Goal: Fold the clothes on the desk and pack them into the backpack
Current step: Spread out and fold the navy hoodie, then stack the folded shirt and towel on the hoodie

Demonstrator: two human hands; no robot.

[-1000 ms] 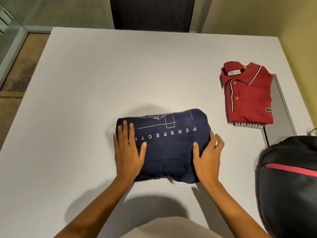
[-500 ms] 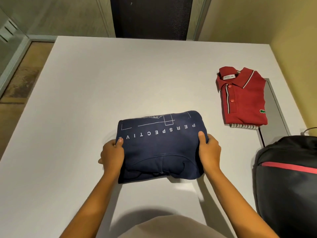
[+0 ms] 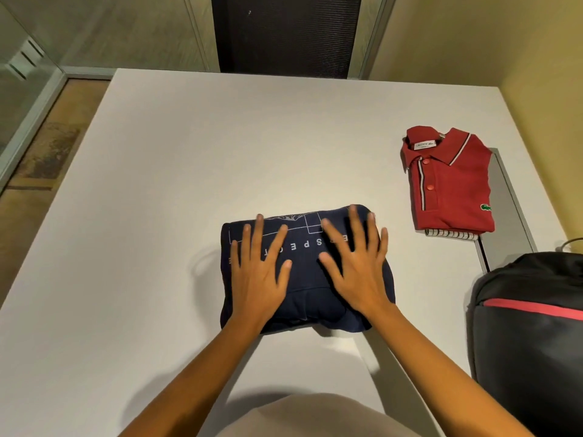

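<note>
the folded navy sweatshirt (image 3: 304,293) lies on the bench (image 3: 189,152) in the lower centre of the frame, its long axis running left to right and its printed lettering facing away from you. your left grip (image 3: 258,279) and right grip (image 3: 359,272) both lie flat on top of it, fingers straight and spread, pressing down and closed round nothing. the left one covers the left half and the right one the right half, with a strip of cloth bare between the thumbs.

the fold looks finished, so the coming move is probably the carry to the backpack (image 3: 530,342). it sits at the lower right edge of the frame, well apart from the bundle and off its right short end, so your right grip is the nearer one. you cannot tell from here whether the bag is open.

a folded red polo (image 3: 451,190) rests on a striped garment (image 3: 451,235) at the right of the frame, above the bag, not yet packed. slide fingers under both short ends before lifting, or the thick bundle may spring open.
</note>
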